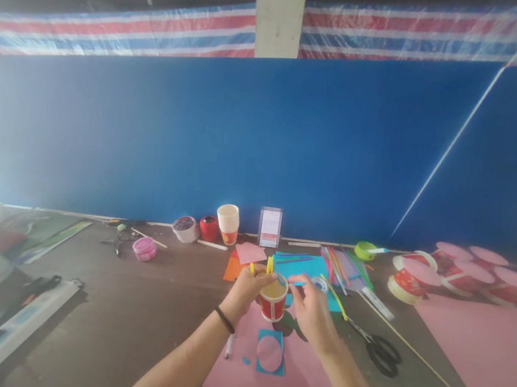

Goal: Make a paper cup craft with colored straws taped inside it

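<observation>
A red and white paper cup [272, 306] is held up over pink paper [305, 377] in the middle of the table. My left hand [249, 286] grips the cup's left rim, with yellow strips standing up beside its fingers. At the cup's right rim, my right hand [312, 302] has thumb and fingertips pinched together; whatever lies between them is too small to make out. Just below the cup, a pink paper disc [269, 354] lies on a blue paper piece [280, 369].
Black-handled scissors [383, 354] and a long thin stick [410, 342] lie to the right. Behind are stacked cups [228, 218], a red spool [209, 228] and colored strips. Cups with pink discs [411, 280] stand far right; a power strip [27, 318] lies left.
</observation>
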{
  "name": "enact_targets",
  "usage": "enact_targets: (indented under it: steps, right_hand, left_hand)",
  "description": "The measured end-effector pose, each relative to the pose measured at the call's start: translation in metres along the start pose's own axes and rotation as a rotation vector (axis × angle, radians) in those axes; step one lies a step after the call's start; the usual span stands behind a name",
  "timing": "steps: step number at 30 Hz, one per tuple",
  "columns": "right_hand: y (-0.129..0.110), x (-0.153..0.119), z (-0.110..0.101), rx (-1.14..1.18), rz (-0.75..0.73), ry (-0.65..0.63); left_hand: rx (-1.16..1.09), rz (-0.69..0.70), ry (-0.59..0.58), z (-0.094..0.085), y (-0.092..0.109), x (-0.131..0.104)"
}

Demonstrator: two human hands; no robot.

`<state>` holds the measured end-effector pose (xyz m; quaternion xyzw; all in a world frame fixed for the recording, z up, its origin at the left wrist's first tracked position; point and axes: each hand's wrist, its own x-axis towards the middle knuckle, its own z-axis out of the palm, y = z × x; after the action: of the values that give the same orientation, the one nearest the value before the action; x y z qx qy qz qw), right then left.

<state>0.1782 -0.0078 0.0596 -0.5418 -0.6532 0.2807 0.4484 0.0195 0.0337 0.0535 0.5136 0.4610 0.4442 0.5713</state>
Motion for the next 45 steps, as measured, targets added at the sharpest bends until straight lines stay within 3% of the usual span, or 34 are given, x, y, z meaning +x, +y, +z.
enact_targets:
  steps: [8, 13, 18, 24, 28, 34, 39, 45]
  right_hand:
    - [0.011, 0.009, -0.006, 0.037, 0.027, 0.018]
    - [-0.008, 0.027, -0.020, -0.042, -0.093, -0.028]
    - [-0.020, 0.048, -0.015, -0.132, -0.135, -0.107]
    - [-0.021, 0.055, -0.015, -0.162, -0.179, -0.095]
    - [-0.004, 0.047, -0.027, -0.140, -0.134, 0.005]
    - [0.044, 0.021, -0.045, -0.106, 0.024, 0.109]
    - [0.068, 0.001, -0.048, -0.068, 0.114, 0.113]
    - [0.085, -0.009, -0.042, -0.027, 0.173, 0.103]
  left_hand:
    - [0.014, 0.030, -0.003, -0.005, -0.003, -0.003]
    - [0.038, 0.042, -0.079, -0.007, 0.005, 0.000]
    - [0.054, 0.055, -0.119, -0.001, 0.007, 0.010]
    - [0.038, 0.069, -0.102, -0.001, 0.003, 0.020]
    - [0.012, 0.072, -0.029, -0.017, -0.005, 0.029]
    - [-0.067, 0.093, 0.036, -0.036, -0.023, 0.044]
    - [-0.170, 0.170, 0.091, -0.024, -0.031, 0.069]
    - [-0.239, 0.204, 0.062, 0.001, -0.041, 0.090]
